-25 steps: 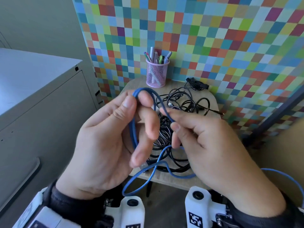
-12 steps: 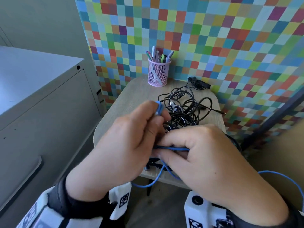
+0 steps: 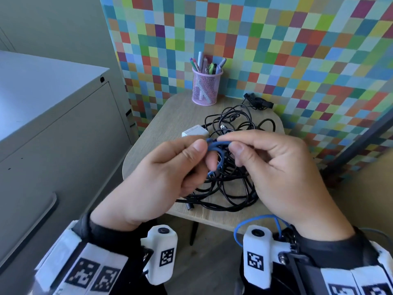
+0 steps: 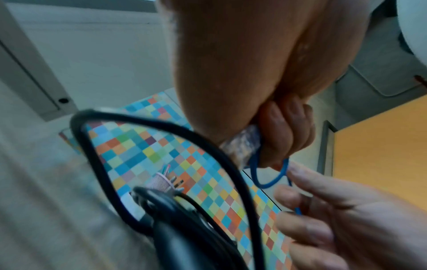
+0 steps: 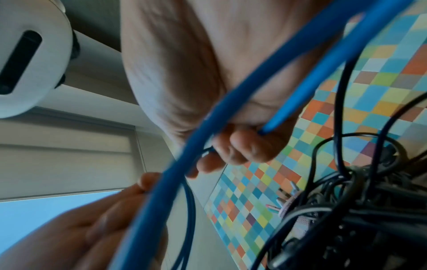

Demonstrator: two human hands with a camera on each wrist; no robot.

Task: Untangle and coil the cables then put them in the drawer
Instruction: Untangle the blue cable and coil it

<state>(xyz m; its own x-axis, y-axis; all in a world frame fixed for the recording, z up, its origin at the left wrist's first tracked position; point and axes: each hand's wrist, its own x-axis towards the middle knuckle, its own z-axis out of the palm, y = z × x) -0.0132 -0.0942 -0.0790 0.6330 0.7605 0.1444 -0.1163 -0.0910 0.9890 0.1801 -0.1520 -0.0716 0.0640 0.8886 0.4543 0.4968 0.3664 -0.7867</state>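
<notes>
Both hands hold a thin blue cable (image 3: 217,145) above the small wooden table (image 3: 170,116). My left hand (image 3: 191,154) grips a small coil of it, with its clear plug (image 4: 242,146) tucked under the fingers. My right hand (image 3: 236,143) pinches the blue cable (image 5: 231,113) right beside the left; more of it trails back under the right wrist. Below the hands lies a tangle of black cables (image 3: 231,188), close and blurred in both wrist views. The drawer is not identifiable in any view.
A pink mesh pen cup (image 3: 205,86) stands at the table's back edge by the checkered wall. A white adapter (image 3: 194,132) lies left of the tangle. A grey metal cabinet (image 3: 53,128) fills the left side, close to the table.
The wide blue loop held a second ago has been drawn into a small coil in my left hand. The right hand has come up from under the left to pinch the cable beside it.
</notes>
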